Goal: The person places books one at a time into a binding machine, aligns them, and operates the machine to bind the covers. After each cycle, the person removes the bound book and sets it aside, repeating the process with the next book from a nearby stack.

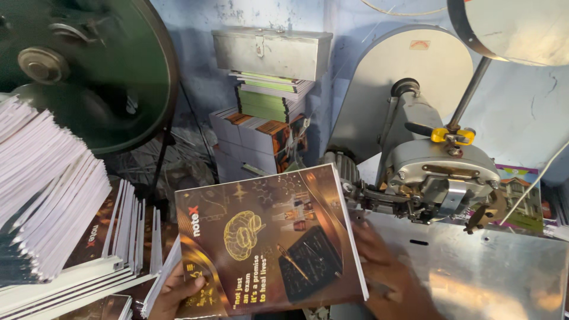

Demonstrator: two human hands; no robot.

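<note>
Down at the near edge of the metal plate [474,266]: left hand [178,290] clamped on the notebook's [267,237] lower corner, right hand [385,266] gripping its spine side. Looks like lining up for the stitching head [441,172]; calls for sliding it squarely under. Beyond, stacked notebooks [267,127] under a metal box [269,52]. Right fingertips hidden, blurred.

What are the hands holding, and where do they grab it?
Both hands hold a brown notebook. The left hand grips its bottom left corner, fingers on the cover. The right hand holds its right edge, by the white page side.
</note>
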